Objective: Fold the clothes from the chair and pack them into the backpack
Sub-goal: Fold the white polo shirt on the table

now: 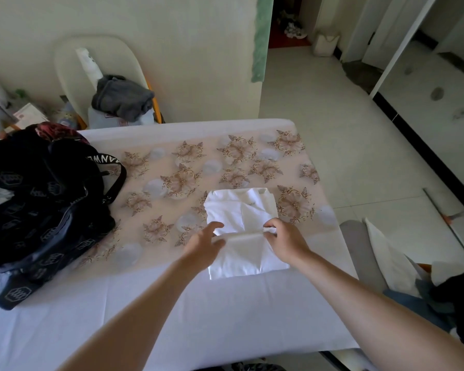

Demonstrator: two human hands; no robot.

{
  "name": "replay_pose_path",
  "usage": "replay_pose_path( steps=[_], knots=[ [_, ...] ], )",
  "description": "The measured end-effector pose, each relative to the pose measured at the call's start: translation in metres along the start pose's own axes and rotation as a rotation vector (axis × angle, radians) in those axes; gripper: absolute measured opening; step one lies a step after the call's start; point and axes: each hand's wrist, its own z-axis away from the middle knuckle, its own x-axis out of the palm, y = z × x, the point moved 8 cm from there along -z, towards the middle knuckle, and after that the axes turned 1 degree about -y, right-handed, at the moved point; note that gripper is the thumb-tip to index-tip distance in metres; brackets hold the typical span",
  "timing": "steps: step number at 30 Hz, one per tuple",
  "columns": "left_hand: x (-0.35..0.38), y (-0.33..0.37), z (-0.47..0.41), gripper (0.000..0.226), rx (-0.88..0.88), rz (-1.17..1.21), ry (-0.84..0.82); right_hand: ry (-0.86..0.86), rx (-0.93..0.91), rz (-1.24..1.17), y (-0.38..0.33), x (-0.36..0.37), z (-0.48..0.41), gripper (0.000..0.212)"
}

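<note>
**Both hands on a half-folded white shirt**

A white shirt [241, 210] lies on the flower-patterned table [172, 170], creased across its middle. The right hand [283, 238] pinches the crease at its right end. The left hand [205, 241] rests on the left end, fingers loosely straight and slightly blurred. A black backpack [38, 210] sits open well to the left. Grey clothes [121, 99] lie on the chair [65, 65] behind the table.

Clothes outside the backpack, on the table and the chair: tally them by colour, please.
White folded garment on the table: 1
Dark grey crumpled garment on the cream chair: 1
Total: 2
The pale item under the grey one is too unclear to count.
</note>
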Motion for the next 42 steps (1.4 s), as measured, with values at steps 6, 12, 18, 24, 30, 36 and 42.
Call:
replay_pose_path(
  steps=[6, 12, 18, 24, 30, 36, 42],
  knots=[
    [0.022, 0.052, 0.029, 0.037, 0.616, -0.36, 0.437, 0.115, 0.06, 0.074, 0.014, 0.009, -0.012, 0.027],
    [0.1, 0.019, 0.007, 0.088, 0.564, -0.667, -0.133, 0.375, -0.698, 0.664, -0.043, 0.018, 0.02, 0.032],
    [0.09, 0.023, -0.004, 0.101, 0.632, -0.595, -0.104, -0.097, -0.71, 0.859, 0.005, 0.049, 0.026, 0.077],
    [0.071, 0.011, 0.005, 0.088, 0.637, -0.463, 0.027, -0.3, -0.599, 0.822, 0.006, 0.046, 0.013, 0.088],
    [0.04, -0.001, 0.009, 0.063, 0.387, -0.242, 0.079, -0.276, -0.34, 0.427, -0.011, 0.017, -0.002, 0.055],
    [-0.019, 0.006, -0.018, 0.018, -0.013, 0.113, -0.026, -0.139, -0.076, -0.021, -0.013, -0.03, -0.012, 0.015],
    [-0.048, 0.019, -0.024, 0.023, 0.071, 0.127, 0.478, 0.113, -0.039, -0.093, -0.001, -0.033, -0.03, 0.026]
  ],
)
